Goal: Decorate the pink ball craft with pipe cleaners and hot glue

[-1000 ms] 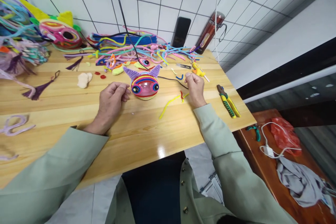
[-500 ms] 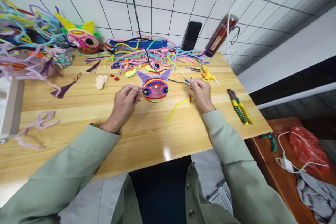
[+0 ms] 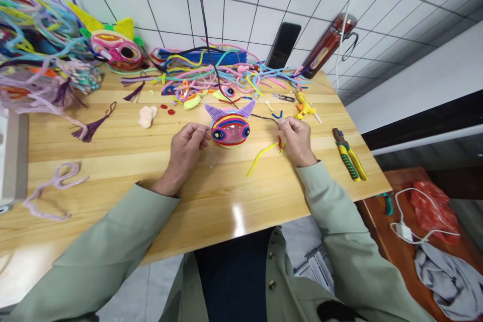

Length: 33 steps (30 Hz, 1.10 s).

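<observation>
Left grip [image 3: 186, 153]: thumb and fingers drawn together at the side of the eared figure [image 3: 231, 132]; whether they pinch a part of it cannot be told. Right grip [image 3: 298, 141]: fingers curled closed beside a dark cord [image 3: 264, 117]; whether they hold the cord or it passes behind them cannot be told.

The figure sits on the counter [image 3: 211, 211], between the grips. Recommended handling: steady it lightly at the rim, keep pressure off the ears and the glossy front, and keep the cord slack so that it does not drag the figure.

Parts count, figure: ears, two; eyes, two.

Near the right grip: one yellow strip [image 3: 260, 157], one small red piece [image 3: 280, 142], one bent blue piece [image 3: 278, 114]. Beyond: one yellow glue gun [image 3: 304, 107], one pair of snips [image 3: 285, 97], one pair of pliers [image 3: 349, 156].

Left of the figure: two red ovals [image 3: 171, 111], one pale lump [image 3: 147, 116], three purple tassels [image 3: 88, 130].

Rear: one yellow-eared figure [image 3: 118, 53], one phone [image 3: 284, 45], one flask [image 3: 328, 48]; coloured stems [image 3: 211, 75], too tangled to count.

Outermost, lower right: one red bag [image 3: 433, 211], one grey cloth [image 3: 441, 276].
</observation>
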Each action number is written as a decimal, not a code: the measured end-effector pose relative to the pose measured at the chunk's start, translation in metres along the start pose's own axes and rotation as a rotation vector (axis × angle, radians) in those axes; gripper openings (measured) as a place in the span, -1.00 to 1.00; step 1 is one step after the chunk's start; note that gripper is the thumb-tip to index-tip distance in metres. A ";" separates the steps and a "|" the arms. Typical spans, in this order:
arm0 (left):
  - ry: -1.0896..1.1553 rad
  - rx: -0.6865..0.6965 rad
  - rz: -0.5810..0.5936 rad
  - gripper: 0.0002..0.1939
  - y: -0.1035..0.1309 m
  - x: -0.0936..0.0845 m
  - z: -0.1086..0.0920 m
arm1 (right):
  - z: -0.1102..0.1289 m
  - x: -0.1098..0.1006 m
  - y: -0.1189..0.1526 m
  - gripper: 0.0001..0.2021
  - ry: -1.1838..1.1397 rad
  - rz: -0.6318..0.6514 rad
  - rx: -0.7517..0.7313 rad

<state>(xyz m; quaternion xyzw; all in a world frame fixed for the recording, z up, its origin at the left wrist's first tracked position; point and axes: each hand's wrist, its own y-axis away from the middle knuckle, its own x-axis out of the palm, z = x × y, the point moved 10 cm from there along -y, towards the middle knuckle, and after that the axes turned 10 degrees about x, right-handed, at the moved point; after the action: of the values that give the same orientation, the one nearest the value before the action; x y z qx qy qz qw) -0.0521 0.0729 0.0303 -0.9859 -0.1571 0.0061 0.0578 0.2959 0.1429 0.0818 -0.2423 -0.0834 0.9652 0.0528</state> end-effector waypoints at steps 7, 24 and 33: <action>-0.043 -0.007 0.009 -0.81 0.000 -0.002 0.003 | -0.006 -0.003 0.000 -0.41 0.015 -0.015 0.035; -0.100 0.013 0.041 -0.75 -0.004 -0.002 0.006 | -0.010 0.007 -0.002 -0.41 -0.001 0.025 0.074; -0.108 0.016 0.005 -0.71 -0.013 -0.006 0.010 | 0.001 0.027 -0.001 -0.40 0.015 0.124 -0.005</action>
<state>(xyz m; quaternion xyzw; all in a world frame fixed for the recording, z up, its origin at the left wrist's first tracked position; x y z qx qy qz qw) -0.0623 0.0846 0.0218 -0.9840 -0.1573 0.0609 0.0572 0.2716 0.1474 0.0708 -0.2545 -0.0702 0.9645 -0.0071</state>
